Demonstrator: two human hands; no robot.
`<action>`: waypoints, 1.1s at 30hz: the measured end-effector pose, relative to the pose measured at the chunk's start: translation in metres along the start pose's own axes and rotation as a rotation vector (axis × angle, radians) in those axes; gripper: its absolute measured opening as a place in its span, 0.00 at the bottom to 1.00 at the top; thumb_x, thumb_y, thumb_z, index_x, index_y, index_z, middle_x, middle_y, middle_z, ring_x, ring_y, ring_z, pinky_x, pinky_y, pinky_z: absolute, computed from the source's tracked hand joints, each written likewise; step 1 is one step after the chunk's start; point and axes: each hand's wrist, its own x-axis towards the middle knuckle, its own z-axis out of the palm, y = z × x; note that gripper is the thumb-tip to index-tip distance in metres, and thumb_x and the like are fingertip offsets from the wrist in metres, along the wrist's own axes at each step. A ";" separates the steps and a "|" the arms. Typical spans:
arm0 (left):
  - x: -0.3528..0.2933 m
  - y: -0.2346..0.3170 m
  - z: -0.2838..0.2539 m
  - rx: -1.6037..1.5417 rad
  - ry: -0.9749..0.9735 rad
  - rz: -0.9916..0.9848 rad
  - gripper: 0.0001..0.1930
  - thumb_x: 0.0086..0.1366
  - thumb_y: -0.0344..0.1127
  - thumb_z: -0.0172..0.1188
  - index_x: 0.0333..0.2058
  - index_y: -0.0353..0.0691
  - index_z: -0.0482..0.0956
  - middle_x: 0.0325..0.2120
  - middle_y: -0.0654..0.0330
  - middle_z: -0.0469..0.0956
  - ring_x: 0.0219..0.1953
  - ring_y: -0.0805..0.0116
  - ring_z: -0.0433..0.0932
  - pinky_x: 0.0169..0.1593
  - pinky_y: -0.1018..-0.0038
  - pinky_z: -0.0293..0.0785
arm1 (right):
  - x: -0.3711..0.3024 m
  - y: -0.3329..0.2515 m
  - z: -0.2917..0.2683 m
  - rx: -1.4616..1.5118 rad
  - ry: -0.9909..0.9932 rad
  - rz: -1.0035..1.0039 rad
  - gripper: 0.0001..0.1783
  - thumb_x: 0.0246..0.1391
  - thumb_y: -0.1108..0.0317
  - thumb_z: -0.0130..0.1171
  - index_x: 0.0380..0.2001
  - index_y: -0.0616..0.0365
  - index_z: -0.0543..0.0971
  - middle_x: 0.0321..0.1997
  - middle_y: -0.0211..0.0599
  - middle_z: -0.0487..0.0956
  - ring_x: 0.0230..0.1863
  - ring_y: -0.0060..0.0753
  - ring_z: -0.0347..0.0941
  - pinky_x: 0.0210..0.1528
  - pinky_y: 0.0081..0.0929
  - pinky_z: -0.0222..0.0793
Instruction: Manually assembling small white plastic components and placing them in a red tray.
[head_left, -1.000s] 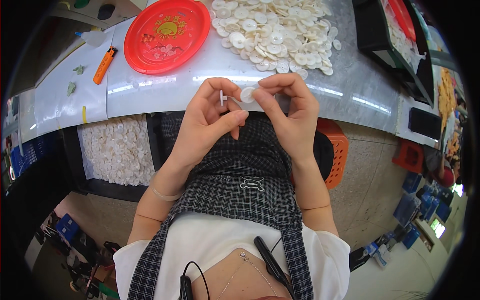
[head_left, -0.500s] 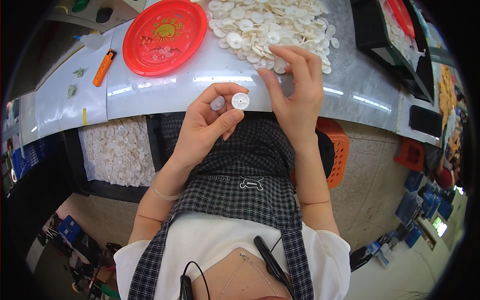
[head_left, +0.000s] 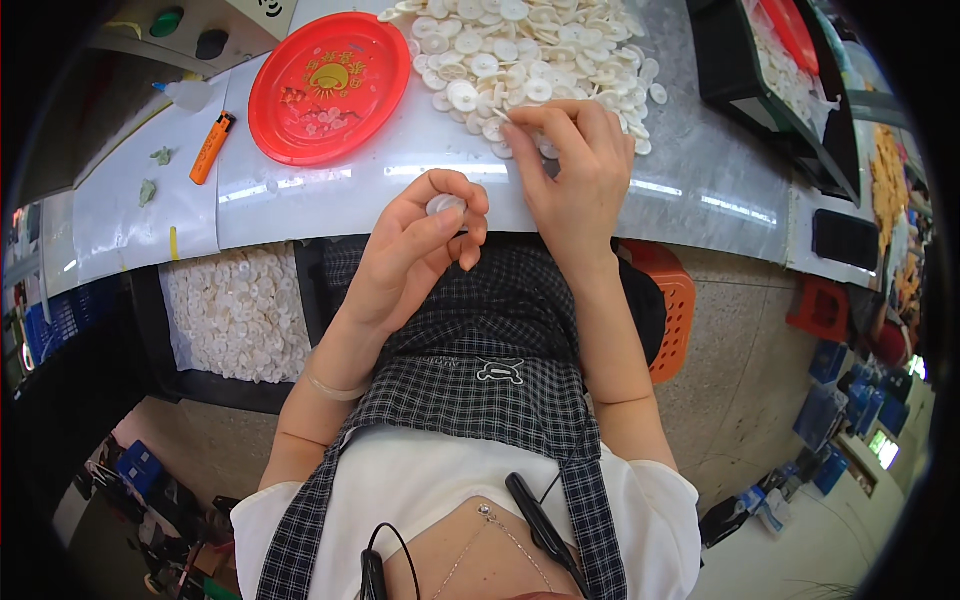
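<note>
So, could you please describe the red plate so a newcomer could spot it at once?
Find the grey worktable along the view's top, then the heap of white discs on it. Just left of that heap lies the round red plate. Its width and yellow motif set it apart from the pale discs.

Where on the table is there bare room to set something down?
The table looks bare between the right hand and the phone, and along the strip between the red plate and the front edge. It is crowded at the back middle, under the heap of white gears, where the right fingertips reach.
</note>
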 end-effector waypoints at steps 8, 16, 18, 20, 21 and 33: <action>0.002 0.003 0.011 0.019 0.103 0.026 0.19 0.70 0.39 0.53 0.55 0.35 0.67 0.37 0.63 0.73 0.36 0.77 0.71 0.38 0.79 0.69 | -0.007 -0.010 -0.014 0.236 0.080 -0.219 0.14 0.37 0.75 0.70 0.31 0.49 0.84 0.31 0.24 0.77 0.33 0.28 0.69 0.35 0.24 0.63; -0.002 -0.003 -0.003 0.088 -0.059 0.058 0.20 0.67 0.38 0.58 0.53 0.33 0.71 0.35 0.63 0.74 0.31 0.78 0.69 0.35 0.82 0.69 | -0.019 -0.008 -0.025 0.410 0.001 -0.133 0.16 0.37 0.78 0.69 0.33 0.51 0.84 0.35 0.28 0.79 0.35 0.29 0.71 0.35 0.23 0.67; -0.004 -0.004 -0.001 0.146 -0.029 0.090 0.20 0.66 0.36 0.59 0.53 0.33 0.72 0.37 0.62 0.74 0.31 0.79 0.70 0.35 0.82 0.69 | -0.020 0.000 -0.022 0.332 -0.082 0.000 0.16 0.41 0.76 0.69 0.37 0.51 0.82 0.37 0.29 0.80 0.37 0.31 0.71 0.39 0.24 0.65; -0.005 -0.004 -0.001 0.203 0.001 0.121 0.19 0.65 0.34 0.61 0.52 0.33 0.72 0.39 0.62 0.75 0.32 0.79 0.70 0.34 0.82 0.70 | -0.019 0.000 -0.020 0.231 -0.133 -0.025 0.16 0.41 0.74 0.69 0.37 0.50 0.82 0.37 0.26 0.80 0.37 0.29 0.71 0.40 0.25 0.62; -0.006 -0.004 -0.003 0.206 0.003 0.121 0.20 0.64 0.33 0.62 0.52 0.33 0.72 0.41 0.61 0.75 0.32 0.79 0.70 0.35 0.82 0.70 | -0.018 -0.001 -0.019 0.131 -0.184 -0.052 0.15 0.42 0.72 0.69 0.37 0.49 0.82 0.38 0.24 0.80 0.38 0.28 0.70 0.41 0.25 0.60; -0.008 -0.004 0.000 0.276 0.061 0.126 0.27 0.59 0.44 0.66 0.53 0.35 0.71 0.26 0.66 0.70 0.27 0.77 0.66 0.30 0.81 0.63 | -0.022 -0.005 -0.015 0.102 -0.195 -0.077 0.09 0.43 0.67 0.68 0.29 0.50 0.78 0.36 0.22 0.78 0.38 0.29 0.70 0.39 0.29 0.58</action>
